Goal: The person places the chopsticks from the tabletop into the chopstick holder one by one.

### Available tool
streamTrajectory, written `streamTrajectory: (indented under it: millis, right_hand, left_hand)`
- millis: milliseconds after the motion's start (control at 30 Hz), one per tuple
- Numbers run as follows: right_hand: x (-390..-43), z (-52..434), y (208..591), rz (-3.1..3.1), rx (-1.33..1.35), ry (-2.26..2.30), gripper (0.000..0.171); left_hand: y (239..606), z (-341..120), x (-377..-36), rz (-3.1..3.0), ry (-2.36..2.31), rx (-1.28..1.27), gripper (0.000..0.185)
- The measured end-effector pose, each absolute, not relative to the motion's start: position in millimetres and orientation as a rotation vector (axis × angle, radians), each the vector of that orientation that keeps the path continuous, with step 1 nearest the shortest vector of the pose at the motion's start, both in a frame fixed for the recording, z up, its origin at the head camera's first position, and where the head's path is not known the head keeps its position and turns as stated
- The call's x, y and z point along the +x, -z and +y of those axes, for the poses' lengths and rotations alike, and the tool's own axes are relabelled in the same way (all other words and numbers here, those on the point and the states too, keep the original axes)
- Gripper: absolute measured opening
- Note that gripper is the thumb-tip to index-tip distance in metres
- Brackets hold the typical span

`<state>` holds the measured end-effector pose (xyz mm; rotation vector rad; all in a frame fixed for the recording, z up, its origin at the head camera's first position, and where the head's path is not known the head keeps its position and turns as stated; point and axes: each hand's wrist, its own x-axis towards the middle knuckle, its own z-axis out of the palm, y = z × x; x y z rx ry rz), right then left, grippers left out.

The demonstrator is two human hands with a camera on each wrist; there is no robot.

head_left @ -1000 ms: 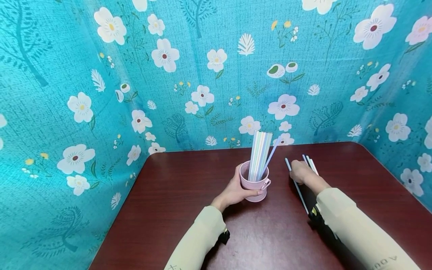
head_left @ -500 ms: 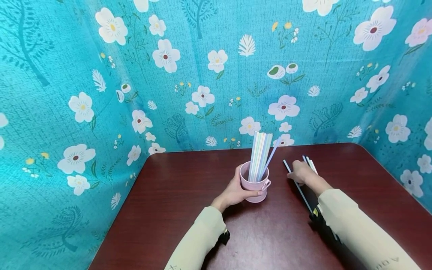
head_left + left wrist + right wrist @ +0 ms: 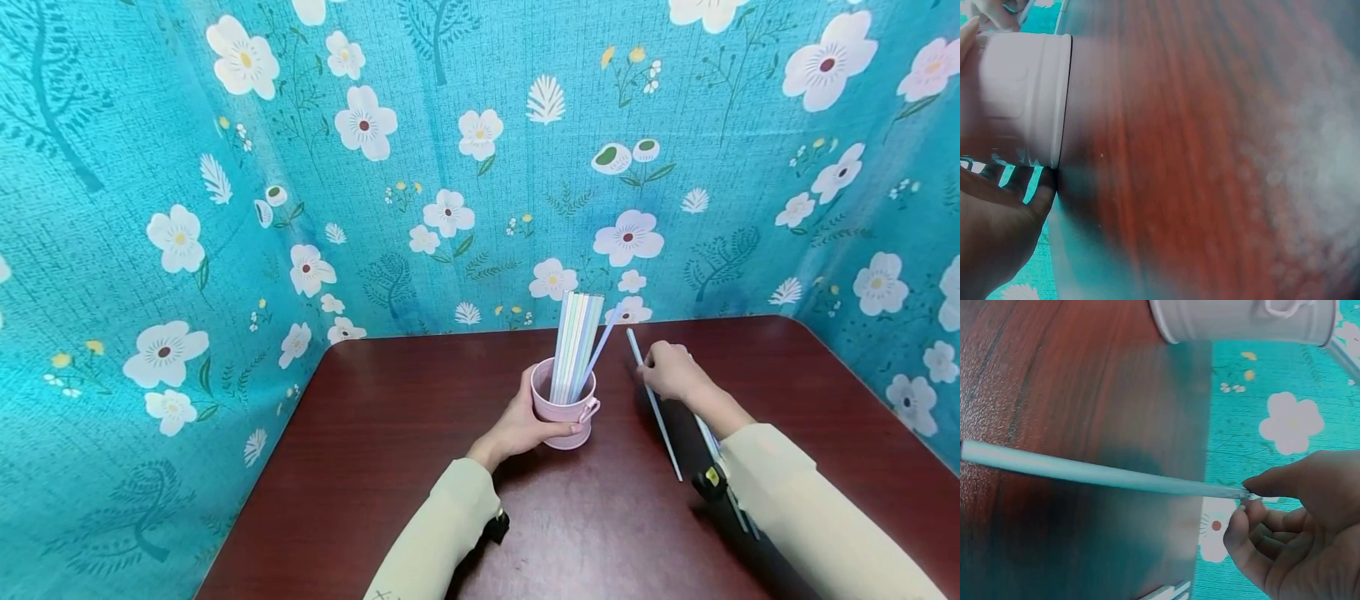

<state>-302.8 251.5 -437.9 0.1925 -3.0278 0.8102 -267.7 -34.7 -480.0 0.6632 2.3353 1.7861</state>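
Note:
My left hand (image 3: 517,427) holds a small pink bucket (image 3: 561,413) upright on the table, thumb along its front side. Several pale drinking straws (image 3: 576,346) stand in it as a bundle, and one bluish straw leans apart to the right. To the right of the bucket, my right hand (image 3: 673,371) pinches a single light blue straw (image 3: 663,433). In the right wrist view the thumb and fingertips grip this straw (image 3: 1097,475) near one end, while the other end slants toward the tabletop. The left wrist view shows the bucket's lower wall (image 3: 1022,94) beside the left hand (image 3: 1000,231).
More straws (image 3: 742,512) lie on the dark red wooden table (image 3: 390,417) under the right forearm, partly hidden by it. A teal flowered cloth (image 3: 450,167) hangs behind the table's far edge and along the sides.
The right hand has picked up the light blue straw, shifting it slightly upward and away from the other straws. The left hand and bucket have stayed in place.

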Motion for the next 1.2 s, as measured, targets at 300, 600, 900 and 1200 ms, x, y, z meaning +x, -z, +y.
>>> streamTrajectory:
  millis: [300, 600, 900, 1200]
  right_hand:
    - [-294, 255, 421, -2.959, 0.253, -0.899, 0.02]
    - [-287, 258, 407, -2.851, 0.311, -0.942, 0.017]
    - [-282, 253, 387, -2.718, 0.348, -0.906, 0.019]
    - [-275, 246, 362, -2.467, 0.306, -1.015, 0.019]
  left_hand:
    - [481, -34, -268, 2.338, -1.78, 0.664, 0.105]
    - [498, -35, -281, 2.351, -1.747, 0.676, 0.107]
    - [500, -35, -282, 2.342, -1.741, 0.684, 0.108]
    - [486, -34, -273, 2.357, -1.788, 0.68, 0.107]
